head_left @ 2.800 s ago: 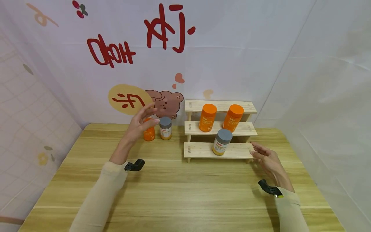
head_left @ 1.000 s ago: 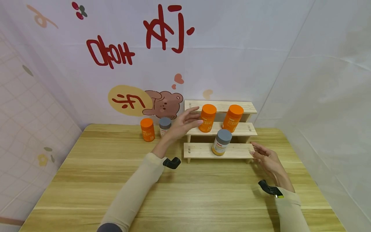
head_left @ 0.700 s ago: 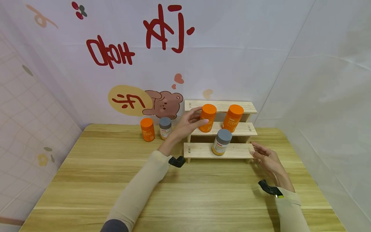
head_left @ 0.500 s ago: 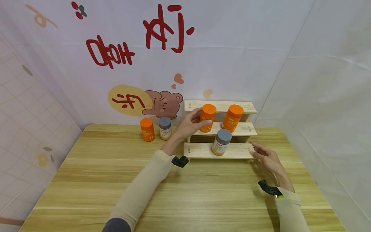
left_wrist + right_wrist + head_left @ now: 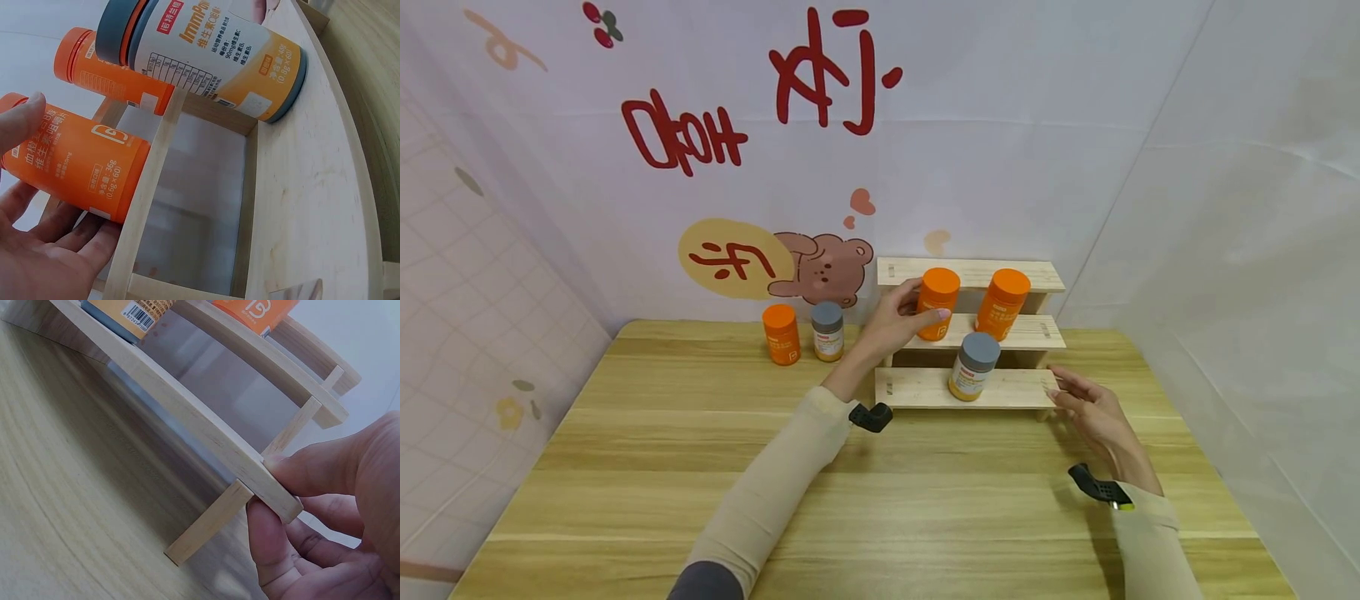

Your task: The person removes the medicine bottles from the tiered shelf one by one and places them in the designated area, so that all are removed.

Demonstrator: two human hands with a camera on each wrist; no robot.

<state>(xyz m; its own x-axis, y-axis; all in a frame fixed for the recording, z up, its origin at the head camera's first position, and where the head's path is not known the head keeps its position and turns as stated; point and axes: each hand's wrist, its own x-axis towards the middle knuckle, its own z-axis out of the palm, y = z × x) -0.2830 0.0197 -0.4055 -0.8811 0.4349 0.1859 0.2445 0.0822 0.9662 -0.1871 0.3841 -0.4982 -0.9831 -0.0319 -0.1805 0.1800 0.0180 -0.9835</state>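
My left hand grips an orange supplement bottle that stands at the left of the middle step of a three-step wooden rack. In the left wrist view its thumb lies across the label, with the other fingers behind the bottle. A second orange bottle stands to the right on that step. On the lowest step sits a grey-capped bottle with a white and yellow label. At the rack's right end my right hand pinches the lowest board between thumb and fingers.
Left of the rack, another orange bottle and a grey-capped bottle stand at the back of the wooden table. A white printed cloth hangs behind, and pale cloth also encloses both sides.
My left hand has moved right from over the two table bottles to the left orange bottle on the rack and closed round it. The right hand has stayed at the rack's end.
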